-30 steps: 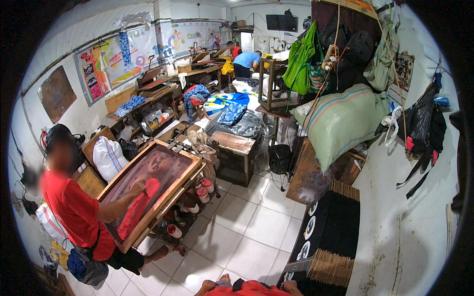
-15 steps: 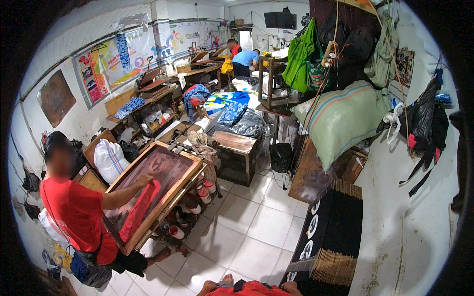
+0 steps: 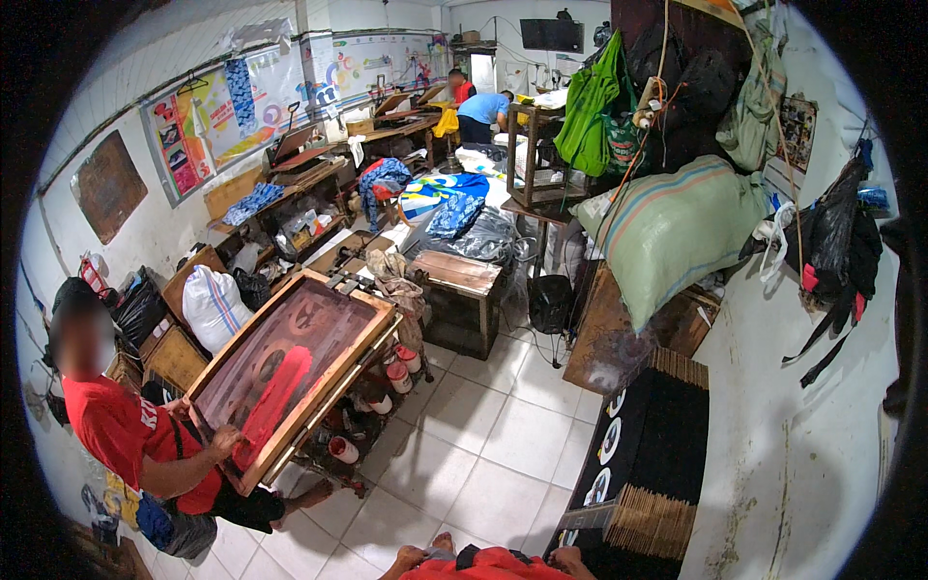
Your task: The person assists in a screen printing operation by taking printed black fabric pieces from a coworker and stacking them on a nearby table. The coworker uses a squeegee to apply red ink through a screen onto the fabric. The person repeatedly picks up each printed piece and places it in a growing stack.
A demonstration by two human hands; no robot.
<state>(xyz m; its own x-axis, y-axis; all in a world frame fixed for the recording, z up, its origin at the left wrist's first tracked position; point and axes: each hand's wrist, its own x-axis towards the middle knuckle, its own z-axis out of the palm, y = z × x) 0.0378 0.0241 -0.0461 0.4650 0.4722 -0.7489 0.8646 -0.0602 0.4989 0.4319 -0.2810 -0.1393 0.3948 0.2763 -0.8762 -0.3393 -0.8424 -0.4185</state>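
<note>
At the lower edge, my left hand (image 3: 410, 558) and my right hand (image 3: 566, 559) show small on either side of my red shirt (image 3: 493, 565). Their fingers are too small and partly hidden to read, and I make out nothing held. My bare foot (image 3: 444, 542) shows between them. To the right of my right hand lie black printed pieces (image 3: 657, 454) on boards. At the left, a co-worker in a red shirt (image 3: 121, 430) stands at a wooden-framed printing screen (image 3: 290, 425) with a band of red ink (image 3: 278, 401) across its mesh. The co-worker's hand (image 3: 227, 443) rests at the screen's near end.
White floor tiles (image 3: 454, 454) stretch ahead of me. Ink containers (image 3: 344, 449) stand under the screen. A stuffed pale-green sack (image 3: 667, 242) leans at the right by the wall. Two people work at far tables, one in a blue shirt (image 3: 481, 106).
The co-worker has leaned back leftward, and their hand has moved from mid-screen to its near end. More of the red band shows. My hands stay nearly in place.
</note>
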